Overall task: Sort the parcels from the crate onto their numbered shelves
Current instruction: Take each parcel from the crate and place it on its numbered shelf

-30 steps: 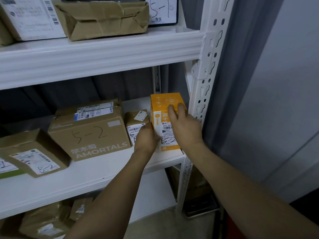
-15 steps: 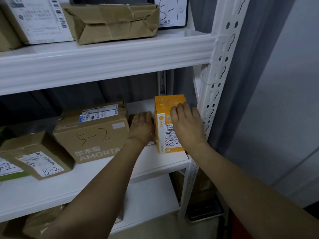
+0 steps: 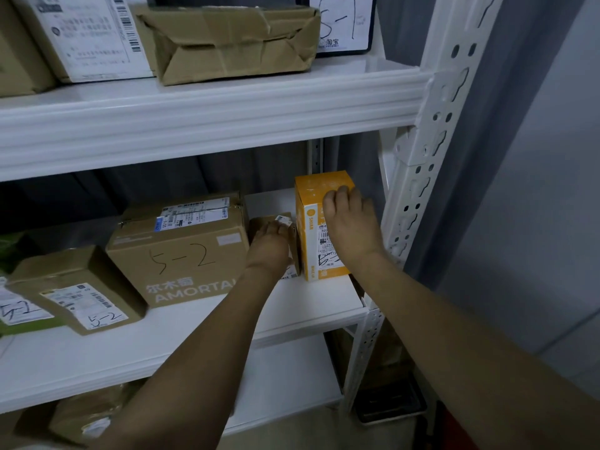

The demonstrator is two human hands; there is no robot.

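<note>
Holding two parcels at the right end of the middle shelf.
Right grip is closed on the orange parcel: fingers curl over its top front edge, thumb on the front face, palm covering part of the label. The parcel stands upright on the shelf, just beside the white upright post. Left grip clasps the small brown parcel, palm against its front, fingers bent over the top. This parcel sits between the orange parcel and the large carton marked 5-2, close against the orange one.
</note>
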